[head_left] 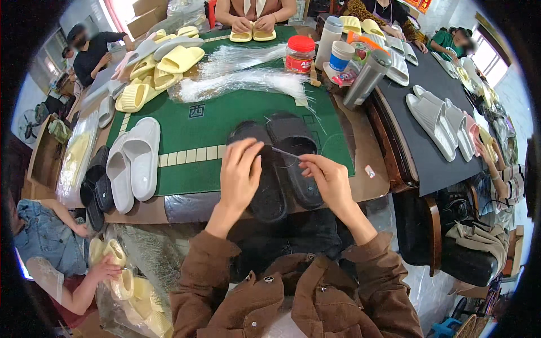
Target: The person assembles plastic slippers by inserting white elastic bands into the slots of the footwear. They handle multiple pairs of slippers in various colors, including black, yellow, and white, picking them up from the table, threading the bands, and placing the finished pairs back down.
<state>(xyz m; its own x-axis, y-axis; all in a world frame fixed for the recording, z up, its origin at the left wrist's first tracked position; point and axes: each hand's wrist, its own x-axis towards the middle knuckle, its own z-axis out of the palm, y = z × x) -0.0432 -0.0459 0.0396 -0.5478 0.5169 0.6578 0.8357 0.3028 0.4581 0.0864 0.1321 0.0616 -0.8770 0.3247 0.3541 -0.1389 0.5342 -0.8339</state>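
A pair of black slides lies at the near edge of the green table mat, the left slide (269,197) beside the right slide (306,183). My left hand (241,172) rests over the left slide's strap, its fingers loosely bent and apart. Between thumb and forefinger, my right hand (327,174) pinches a thin clear plastic tie (286,153). The tie stretches toward the inner side of the left slide; its far end is too small to make out. Beyond the slides lies a bundle of clear plastic ties (242,85).
White slides (142,158) and black slides (100,188) stand at left, with piled yellow slides (179,59) behind. A red-lidded jar (300,54), a cup (340,56) and a grey flask (367,79) stand at back right. Across the table, a co-worker's hands (253,27) touch yellow slides.
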